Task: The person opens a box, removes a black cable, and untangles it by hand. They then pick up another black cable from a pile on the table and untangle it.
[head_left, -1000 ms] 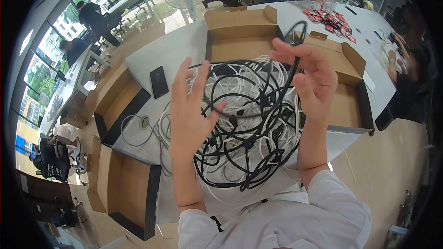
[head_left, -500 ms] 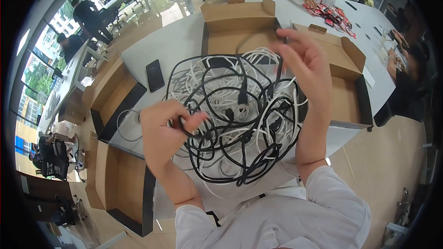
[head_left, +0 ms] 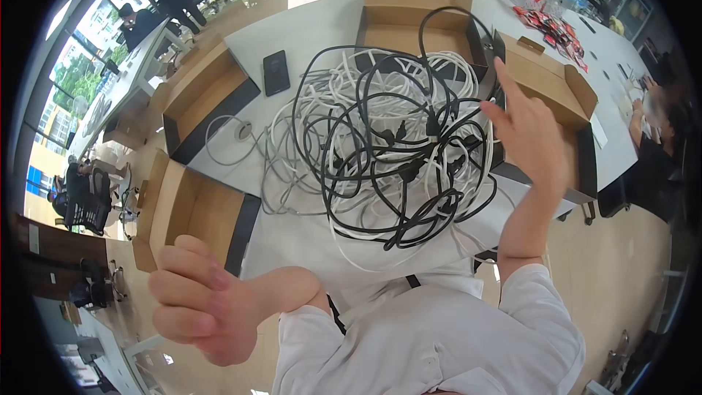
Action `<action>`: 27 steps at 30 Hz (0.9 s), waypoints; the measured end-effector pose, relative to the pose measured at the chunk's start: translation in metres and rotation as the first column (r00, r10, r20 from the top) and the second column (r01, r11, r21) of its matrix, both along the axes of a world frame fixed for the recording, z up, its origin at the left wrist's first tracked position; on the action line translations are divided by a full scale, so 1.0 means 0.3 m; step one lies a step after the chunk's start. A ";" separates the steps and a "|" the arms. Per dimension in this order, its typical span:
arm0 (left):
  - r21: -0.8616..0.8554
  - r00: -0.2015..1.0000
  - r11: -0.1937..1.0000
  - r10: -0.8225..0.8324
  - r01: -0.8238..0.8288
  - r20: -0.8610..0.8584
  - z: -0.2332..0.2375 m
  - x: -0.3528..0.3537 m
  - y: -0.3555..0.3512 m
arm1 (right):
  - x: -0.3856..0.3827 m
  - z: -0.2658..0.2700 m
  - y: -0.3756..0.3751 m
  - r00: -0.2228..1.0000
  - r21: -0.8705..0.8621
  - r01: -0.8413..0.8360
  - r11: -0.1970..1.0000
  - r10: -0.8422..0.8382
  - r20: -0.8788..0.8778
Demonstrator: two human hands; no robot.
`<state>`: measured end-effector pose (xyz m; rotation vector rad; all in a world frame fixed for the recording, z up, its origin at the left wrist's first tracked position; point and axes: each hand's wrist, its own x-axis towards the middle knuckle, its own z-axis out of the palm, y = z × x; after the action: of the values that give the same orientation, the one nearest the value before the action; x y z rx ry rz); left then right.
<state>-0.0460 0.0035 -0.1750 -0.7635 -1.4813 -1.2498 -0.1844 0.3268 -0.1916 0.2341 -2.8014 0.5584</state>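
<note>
A large tangle of black cables lies over white and grey cables on the white table. My left hand is raised at the lower left, away from the pile, over the near edge of an open box. Its fingers are curled in, and whatever they may hold is hidden. At the right edge of the pile is my right hand, with thumb and index finger apart. A black cable loop arches up beside its index fingertip; I cannot tell whether they touch.
Open cardboard boxes stand left, lower left, behind and right of the pile. A black phone lies on the table. Red packets lie at the back right, near other people.
My left hand has left the cables and moved down and left, its fingers now curled. My right hand has shifted right and slightly down. The view has shifted too.
</note>
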 end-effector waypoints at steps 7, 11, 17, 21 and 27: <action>0.082 0.990 0.987 0.139 -0.137 -0.026 0.096 0.167 -0.014 | 0.252 0.177 0.077 0.906 -0.184 -0.305 0.934 0.226 -0.357; 0.113 0.982 0.992 0.069 -0.049 -0.176 0.148 0.245 0.034 | 0.325 0.273 0.116 0.759 -0.165 -0.449 0.878 0.277 -0.589; 0.042 0.975 0.981 0.193 -0.190 -0.110 0.183 0.281 0.080 | 0.411 0.369 0.149 0.605 -0.097 -0.544 0.834 0.309 -0.734; -0.587 0.926 0.718 -0.271 0.375 0.261 0.297 0.275 -0.050 | 0.429 0.404 0.177 0.572 -0.090 -0.552 0.829 0.298 -0.764; -0.328 0.753 0.700 -0.462 0.634 0.469 0.306 0.227 0.145 | 0.437 0.404 0.288 0.548 -0.068 -0.460 0.885 0.223 -0.806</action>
<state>0.0221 0.0471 -0.0833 -1.4702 -1.9775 -1.5542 -0.0531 0.4134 -0.0704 0.7822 -1.7800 0.7031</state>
